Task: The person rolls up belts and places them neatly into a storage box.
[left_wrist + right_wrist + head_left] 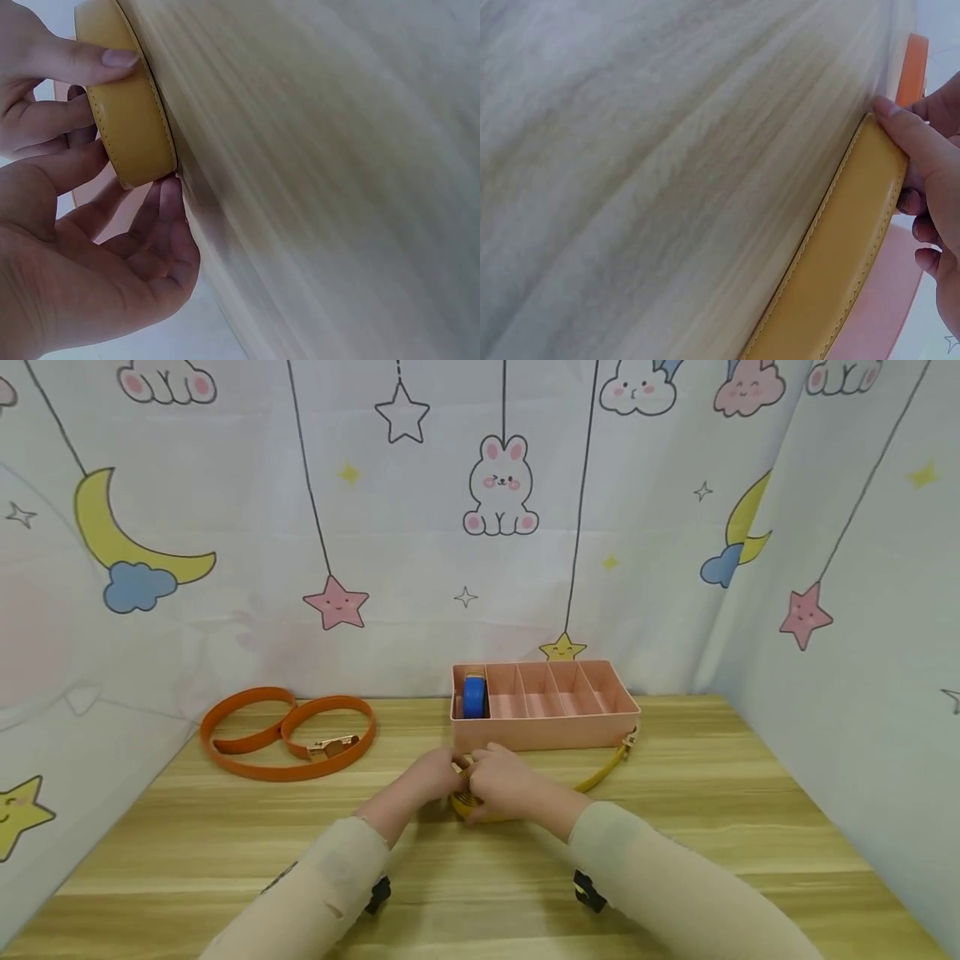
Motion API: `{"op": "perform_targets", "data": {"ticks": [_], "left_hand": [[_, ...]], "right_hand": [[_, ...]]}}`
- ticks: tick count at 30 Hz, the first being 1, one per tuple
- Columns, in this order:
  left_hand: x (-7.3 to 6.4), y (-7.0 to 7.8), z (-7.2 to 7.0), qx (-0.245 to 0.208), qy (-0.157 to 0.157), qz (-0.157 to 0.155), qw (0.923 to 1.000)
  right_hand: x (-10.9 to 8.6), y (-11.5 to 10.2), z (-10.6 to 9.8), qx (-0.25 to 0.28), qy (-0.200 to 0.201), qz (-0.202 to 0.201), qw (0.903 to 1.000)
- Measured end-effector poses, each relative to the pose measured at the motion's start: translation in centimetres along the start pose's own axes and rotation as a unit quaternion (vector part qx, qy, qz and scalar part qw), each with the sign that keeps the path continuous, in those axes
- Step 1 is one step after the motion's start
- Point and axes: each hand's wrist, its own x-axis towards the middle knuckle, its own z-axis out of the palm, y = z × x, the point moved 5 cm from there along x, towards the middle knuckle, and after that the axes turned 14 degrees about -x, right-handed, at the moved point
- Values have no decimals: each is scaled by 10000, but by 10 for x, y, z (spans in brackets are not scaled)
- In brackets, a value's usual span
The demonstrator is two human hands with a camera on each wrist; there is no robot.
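A yellow stitched belt (135, 127) stands on its edge on the table, partly rolled into a coil. From the coil, its loose end with the buckle (629, 739) curves right, close to the pink box. My left hand (431, 774) grips the coil on its left side, fingers curled at the strap. On the other side my right hand (504, 781) pinches the coil, thumb on the outer face and fingers reaching inside. The right wrist view shows the right thumb (907, 131) against the yellow strap. The hands hide part of the coil.
Behind the hands is a pink divided box (547, 732), with a blue rolled item (474, 697) in its leftmost compartment. An orange belt (281, 771) with a metal buckle lies in loops at the back left. A patterned curtain (420, 568) hangs behind the wooden table (480, 893).
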Motion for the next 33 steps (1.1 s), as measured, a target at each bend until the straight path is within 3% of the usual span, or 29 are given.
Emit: {"op": "perform_targets", "data": {"ticks": [4, 8, 14, 18, 26, 33], "left_hand": [[2, 2, -2, -104, -44, 111, 9999], [4, 4, -1, -168, -307, 165, 9993], [8, 10, -1, 123, -842, 227, 9961], [10, 11, -2, 132, -935, 240, 9952], [3, -1, -9, -244, -664, -46, 9975], [-3, -2, -7, -461, -351, -273, 9979]], "right_hand": [[-2, 2, 2, -2, -21, -186, 9998], [-9, 6, 4, 95, -65, -420, 9991], [-16, 15, 6, 82, -231, -521, 9983], [-15, 15, 5, 167, -57, -590, 9981], [-8, 9, 4, 281, -192, -624, 9975], [-3, 6, 4, 412, -201, -319, 9984]]}}
